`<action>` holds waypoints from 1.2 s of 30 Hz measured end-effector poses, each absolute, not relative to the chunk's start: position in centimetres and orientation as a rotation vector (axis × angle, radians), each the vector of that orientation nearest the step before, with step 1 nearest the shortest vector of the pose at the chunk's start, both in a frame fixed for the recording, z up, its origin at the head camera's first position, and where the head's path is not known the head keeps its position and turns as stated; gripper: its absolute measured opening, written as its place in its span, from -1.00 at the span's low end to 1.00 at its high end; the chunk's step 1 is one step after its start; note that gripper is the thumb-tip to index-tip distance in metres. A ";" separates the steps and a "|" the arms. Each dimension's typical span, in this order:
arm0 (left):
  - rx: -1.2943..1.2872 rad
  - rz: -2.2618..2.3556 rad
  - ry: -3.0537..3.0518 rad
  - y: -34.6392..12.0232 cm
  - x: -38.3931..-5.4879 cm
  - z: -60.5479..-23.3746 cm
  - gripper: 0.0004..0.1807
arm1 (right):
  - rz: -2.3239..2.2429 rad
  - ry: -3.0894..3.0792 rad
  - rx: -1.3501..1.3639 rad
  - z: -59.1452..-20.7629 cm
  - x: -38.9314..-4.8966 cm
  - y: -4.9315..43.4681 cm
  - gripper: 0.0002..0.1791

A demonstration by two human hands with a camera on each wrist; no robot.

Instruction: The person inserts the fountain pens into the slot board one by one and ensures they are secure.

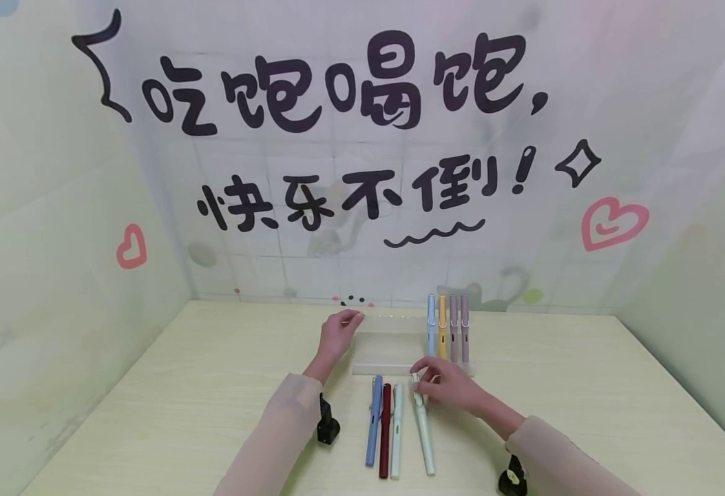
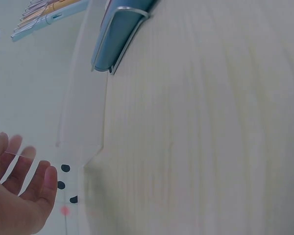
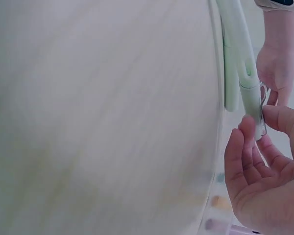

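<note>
The right hand [image 1: 452, 386] is partly closed and pinches the held pale green pen [image 1: 424, 430] at its capped end, between the thumb and the fingertips; the metal clip is on the thumb side. This pen is in front of the clear rack [image 1: 387, 369], its other end directed toward the person. The left hand [image 1: 339, 331] is at the upper left corner of the rack, with thumb and fingers bent about the clear edge; it appears to pinch the panel, although the transparent material makes the exact contact hard to confirm. Three pens lie side by side on the table [image 1: 244, 331], left of the held pen: a blue pen [image 1: 373, 421], a dark red pen [image 1: 385, 434] and a second pale green pen [image 1: 397, 434]. Four pens stand in a row at the right end of the rack: one light blue pen [image 1: 431, 327], one yellow pen [image 1: 442, 327] and two purple pens [image 1: 454, 327]. A wall [image 1: 300, 275] with black lettering stands behind.
</note>
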State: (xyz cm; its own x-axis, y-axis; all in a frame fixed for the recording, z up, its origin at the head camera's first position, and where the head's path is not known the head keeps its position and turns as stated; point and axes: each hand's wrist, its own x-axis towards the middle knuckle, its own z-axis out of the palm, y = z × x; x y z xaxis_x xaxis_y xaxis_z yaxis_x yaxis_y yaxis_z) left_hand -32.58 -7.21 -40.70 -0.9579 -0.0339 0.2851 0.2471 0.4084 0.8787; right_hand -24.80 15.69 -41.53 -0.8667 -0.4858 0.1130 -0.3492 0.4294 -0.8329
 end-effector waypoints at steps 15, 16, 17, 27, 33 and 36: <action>-0.198 -1.569 -2.408 -7.2 -32.3 -40.6 -0.74 | -1.582 2.366 -0.656 -40.6 -25.2 15.8 -0.67; -0.199 -1.569 -2.409 -7.2 -32.3 -40.6 -0.74 | -1.587 2.364 -0.663 -40.5 -25.2 15.8 -0.67; -0.194 -1.572 -2.411 -7.2 -32.3 -40.6 -0.74 | -1.590 2.362 -0.667 -40.3 -25.2 15.8 -0.67; -0.184 -1.555 -2.409 -7.2 -32.5 -40.6 -0.75 | -1.639 2.401 -0.627 -38.4 -26.2 16.3 -0.66; -0.167 -1.553 -2.419 -7.2 -32.5 -40.6 -0.75 | -1.650 2.447 -0.614 -37.2 -26.9 16.8 -0.67; -0.165 -1.555 -2.422 -7.2 -32.5 -40.6 -0.75 | -1.648 2.470 -0.606 -36.5 -27.1 16.9 -0.68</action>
State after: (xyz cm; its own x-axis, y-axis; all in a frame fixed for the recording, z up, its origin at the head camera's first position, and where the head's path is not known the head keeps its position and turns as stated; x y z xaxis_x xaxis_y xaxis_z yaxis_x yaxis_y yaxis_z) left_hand -32.53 -7.19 -40.57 -0.9603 -0.0430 0.2757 0.2327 0.4217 0.8764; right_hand -27.12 16.95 -36.47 -0.9142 -0.3850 0.1267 -0.2648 0.3305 -0.9059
